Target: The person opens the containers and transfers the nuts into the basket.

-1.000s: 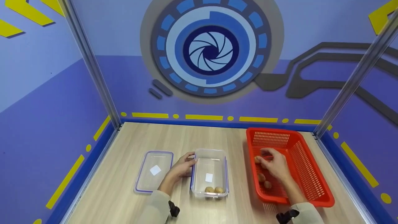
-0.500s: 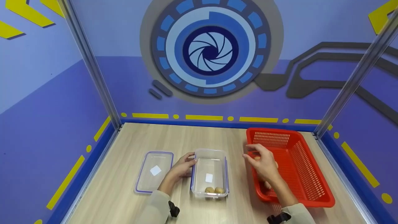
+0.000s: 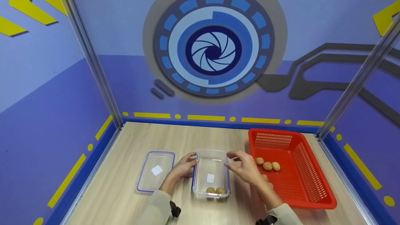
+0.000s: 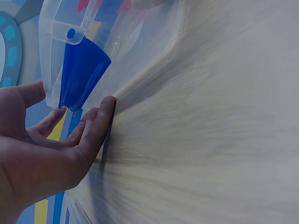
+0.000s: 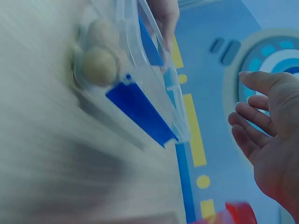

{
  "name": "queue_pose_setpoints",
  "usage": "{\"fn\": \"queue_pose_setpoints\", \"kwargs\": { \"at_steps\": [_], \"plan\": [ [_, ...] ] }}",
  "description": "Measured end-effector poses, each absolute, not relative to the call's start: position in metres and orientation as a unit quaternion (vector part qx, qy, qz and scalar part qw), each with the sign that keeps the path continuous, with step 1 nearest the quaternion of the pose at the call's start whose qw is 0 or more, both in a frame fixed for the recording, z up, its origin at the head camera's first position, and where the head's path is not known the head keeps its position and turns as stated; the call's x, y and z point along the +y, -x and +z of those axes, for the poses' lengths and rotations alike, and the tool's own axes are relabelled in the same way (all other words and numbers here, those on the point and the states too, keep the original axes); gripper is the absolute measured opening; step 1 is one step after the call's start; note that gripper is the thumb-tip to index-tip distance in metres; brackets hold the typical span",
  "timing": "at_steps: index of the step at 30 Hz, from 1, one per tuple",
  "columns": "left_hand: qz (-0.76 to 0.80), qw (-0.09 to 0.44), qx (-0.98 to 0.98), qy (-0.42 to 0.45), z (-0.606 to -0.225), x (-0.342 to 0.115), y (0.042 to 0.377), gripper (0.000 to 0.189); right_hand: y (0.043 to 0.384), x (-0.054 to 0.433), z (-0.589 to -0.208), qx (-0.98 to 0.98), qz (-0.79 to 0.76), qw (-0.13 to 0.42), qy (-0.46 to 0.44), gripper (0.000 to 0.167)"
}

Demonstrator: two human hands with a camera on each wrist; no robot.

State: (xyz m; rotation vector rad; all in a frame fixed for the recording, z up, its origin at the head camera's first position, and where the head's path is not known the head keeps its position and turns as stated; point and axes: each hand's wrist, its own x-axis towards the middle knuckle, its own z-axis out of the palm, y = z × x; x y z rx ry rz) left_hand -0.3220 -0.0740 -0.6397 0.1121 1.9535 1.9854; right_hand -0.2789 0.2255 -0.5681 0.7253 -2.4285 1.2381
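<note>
A clear plastic food container (image 3: pixel 212 168) with blue side clips stands mid-table, two walnuts (image 3: pixel 220 190) at its near end. My left hand (image 3: pixel 183 167) holds the container's left wall, thumb over the rim and fingers along the outside; the left wrist view has the fingertips (image 4: pixel 110 102) against the lower edge. At the container's right rim hovers my right hand (image 3: pixel 247 167), thumb and fingers apart. No object shows between its fingers (image 5: pixel 259 81) in the right wrist view. Several walnuts (image 3: pixel 267 166) lie in the red basket (image 3: pixel 312 175), some partly hidden by my right forearm.
Left of the container a clear lid (image 3: pixel 161 161) with a purple-blue seal lies flat on the wooden table (image 3: pixel 125 175). Printed walls (image 3: pixel 125 84) and metal posts (image 3: pixel 93 59) enclose the back and sides.
My right hand has moved left, from over the walnuts in the basket to the container's right rim. Walnuts it had covered now show. The left hand and container have stayed put.
</note>
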Motion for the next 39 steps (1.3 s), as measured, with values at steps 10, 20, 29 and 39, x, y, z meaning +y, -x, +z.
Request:
{"fn": "queue_pose_setpoints", "kwargs": {
  "at_steps": [10, 20, 29, 39],
  "plan": [
    [0.697, 0.17, 0.695, -0.04, -0.637, -0.074, 0.321, 0.055, 0.273, 0.195, -0.58, -0.843, 0.44, 0.094, -0.294, 0.03],
    [0.699, 0.161, 0.695, -0.047, -0.64, -0.073, 0.322, 0.054, 0.264, 0.179, -0.596, -0.839, 0.444, 0.011, -0.314, 0.034],
    [0.698, 0.171, 0.694, -0.039, -0.641, -0.073, 0.321, 0.053, 0.259, 0.172, -0.609, -0.837, 0.438, -0.009, -0.327, 0.03],
    [0.703, 0.171, 0.689, -0.044, -0.64, -0.074, 0.321, 0.053, 0.258, 0.169, -0.616, -0.858, 0.382, -0.003, -0.343, 0.03]
  ]
}}
